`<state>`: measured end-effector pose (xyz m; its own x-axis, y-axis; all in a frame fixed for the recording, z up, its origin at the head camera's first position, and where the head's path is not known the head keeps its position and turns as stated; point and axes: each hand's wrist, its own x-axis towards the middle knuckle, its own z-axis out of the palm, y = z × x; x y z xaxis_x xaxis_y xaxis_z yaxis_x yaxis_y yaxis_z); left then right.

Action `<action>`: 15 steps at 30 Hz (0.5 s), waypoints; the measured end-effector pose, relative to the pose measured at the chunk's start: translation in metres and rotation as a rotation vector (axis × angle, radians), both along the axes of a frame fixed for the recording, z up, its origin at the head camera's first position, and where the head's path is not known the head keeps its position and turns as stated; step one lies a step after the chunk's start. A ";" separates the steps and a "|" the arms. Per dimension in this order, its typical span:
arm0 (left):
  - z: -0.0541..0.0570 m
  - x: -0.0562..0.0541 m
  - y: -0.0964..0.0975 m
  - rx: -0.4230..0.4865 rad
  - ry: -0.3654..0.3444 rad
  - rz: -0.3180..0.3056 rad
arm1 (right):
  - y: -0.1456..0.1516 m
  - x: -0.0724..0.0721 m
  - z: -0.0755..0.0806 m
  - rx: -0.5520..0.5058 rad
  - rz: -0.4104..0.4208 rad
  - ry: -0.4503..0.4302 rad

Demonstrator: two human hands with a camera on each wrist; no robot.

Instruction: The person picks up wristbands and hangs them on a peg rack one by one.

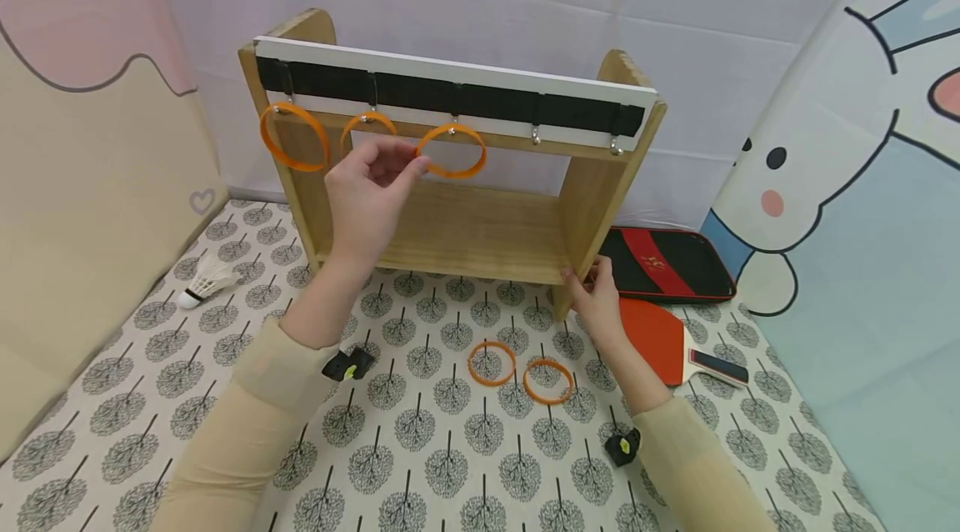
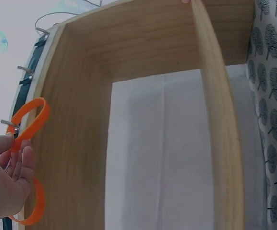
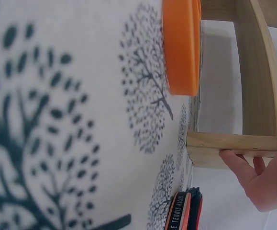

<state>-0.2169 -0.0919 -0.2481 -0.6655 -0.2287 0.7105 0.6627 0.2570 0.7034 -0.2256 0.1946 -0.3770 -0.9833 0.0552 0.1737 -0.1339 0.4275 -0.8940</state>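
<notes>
My left hand point(image 1: 367, 198) pinches the left edge of an orange ring point(image 1: 459, 174) that sits at the third hook of the wooden rack point(image 1: 480, 232). In the left wrist view, the metal hook point(image 2: 9, 123) appears to pass through this ring. Two other orange rings hang to the left, one on the first hook point(image 1: 296, 166) and one on the second, partly behind my hand. Low on the rack's right side panel, my right hand point(image 1: 596, 303) grips the wood. On the cloth before the rack lie two orange rings, a left one point(image 1: 491, 383) and a right one point(image 1: 549, 402).
Two more hooks, the fourth point(image 1: 536, 133) and fifth point(image 1: 616, 147), hold no rings. A shuttlecock point(image 1: 206, 282) lies at the left. Right of the rack are a red table tennis paddle point(image 1: 652, 340) and a black case with a red stripe point(image 1: 690, 265).
</notes>
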 end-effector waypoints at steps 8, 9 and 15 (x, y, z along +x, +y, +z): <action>-0.018 -0.010 -0.005 -0.088 0.057 0.044 | 0.001 -0.002 -0.003 0.002 0.003 -0.001; -0.020 -0.010 -0.005 -0.094 0.073 0.050 | 0.001 -0.002 -0.003 0.001 0.003 0.001; -0.033 0.000 -0.007 -0.131 0.075 0.024 | 0.002 -0.003 -0.005 -0.007 0.012 0.015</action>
